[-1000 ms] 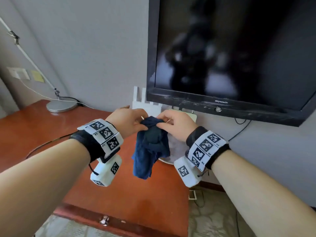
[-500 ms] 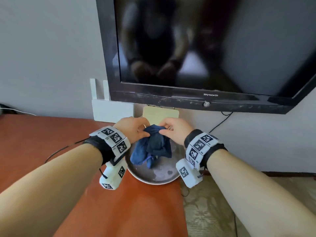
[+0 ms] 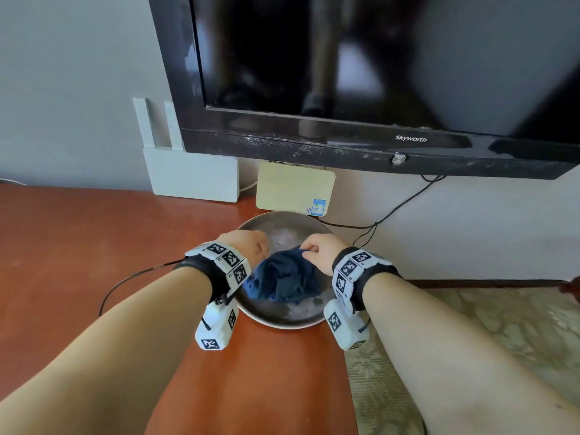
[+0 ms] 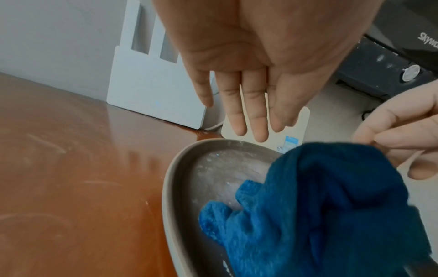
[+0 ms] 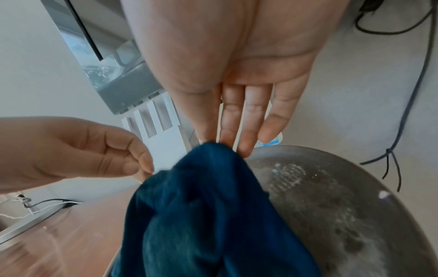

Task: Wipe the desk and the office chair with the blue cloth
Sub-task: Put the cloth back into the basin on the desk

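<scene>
The blue cloth (image 3: 288, 281) lies bunched in a round grey basin (image 3: 282, 221) that stands on the reddish-brown desk (image 3: 94, 246). My right hand (image 3: 317, 249) pinches the cloth's top fold between thumb and fingers (image 5: 227, 131), and the rest of the cloth (image 5: 201, 206) sags into the basin (image 5: 331, 187). My left hand (image 3: 248, 246) hovers just left of the cloth above the basin's rim (image 4: 170, 178). Its fingers (image 4: 237, 112) are relaxed and hold nothing. The cloth (image 4: 331, 196) looks dark and damp. No office chair is in view.
A black television (image 3: 345, 73) hangs on the wall right above the basin. A white router (image 3: 191, 174) and a beige box (image 3: 295, 189) lean against the wall behind it. Black cables (image 3: 392, 211) hang to the right. The desk ends at the right, beside patterned carpet (image 3: 470, 340).
The cloth, held up by both hands a second ago, has come down into the basin. My left hand has let go of it; the right still pinches its top.
</scene>
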The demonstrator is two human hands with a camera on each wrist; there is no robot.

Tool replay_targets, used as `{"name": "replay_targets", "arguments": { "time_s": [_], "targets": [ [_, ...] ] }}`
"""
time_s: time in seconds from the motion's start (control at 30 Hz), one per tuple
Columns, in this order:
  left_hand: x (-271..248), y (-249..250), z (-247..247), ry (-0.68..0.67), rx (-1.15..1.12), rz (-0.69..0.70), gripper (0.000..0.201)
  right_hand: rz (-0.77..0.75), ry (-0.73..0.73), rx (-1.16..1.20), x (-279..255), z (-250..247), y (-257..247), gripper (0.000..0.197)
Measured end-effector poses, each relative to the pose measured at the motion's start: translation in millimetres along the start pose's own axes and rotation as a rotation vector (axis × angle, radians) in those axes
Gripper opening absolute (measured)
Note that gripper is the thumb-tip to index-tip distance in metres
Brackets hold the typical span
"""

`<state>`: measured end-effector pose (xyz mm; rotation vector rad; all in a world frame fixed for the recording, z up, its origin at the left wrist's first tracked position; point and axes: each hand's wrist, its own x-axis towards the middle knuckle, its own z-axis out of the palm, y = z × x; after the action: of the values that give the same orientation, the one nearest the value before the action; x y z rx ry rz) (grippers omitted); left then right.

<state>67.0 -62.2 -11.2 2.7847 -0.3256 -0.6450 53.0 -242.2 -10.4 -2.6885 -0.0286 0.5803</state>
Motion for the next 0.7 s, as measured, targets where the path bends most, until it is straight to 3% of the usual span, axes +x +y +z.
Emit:
{"name": "replay_targets", "arguments": {
  "time_s": [0.27,0.43,0.6,0.7],
  "targets": [
    [-62.1,16.4,-45.0,0.114,0.127,-0.041,0.022,-0.096,0.086,-0.017,-53.7,-45.8,-23.7,0.025],
    [-149.0,48.1,-82.7,0.250,0.281,-0.105,0.026,-0.210,0.097,-0.264,-128.3,-86.7,-52.5,0.029],
    [-247.5,80.0,-119.1,0.449,0.465,-0.098,0.031,-0.339,0.342,-0.376,-213.1,-137.0,-80.7,0.031],
    [-301.6,89.5,-147.7,0.611,0.399,-0.057,0.041,-0.373,0.494,-0.472,-260.8,-161.7,-101.2,0.047]
  ]
}}
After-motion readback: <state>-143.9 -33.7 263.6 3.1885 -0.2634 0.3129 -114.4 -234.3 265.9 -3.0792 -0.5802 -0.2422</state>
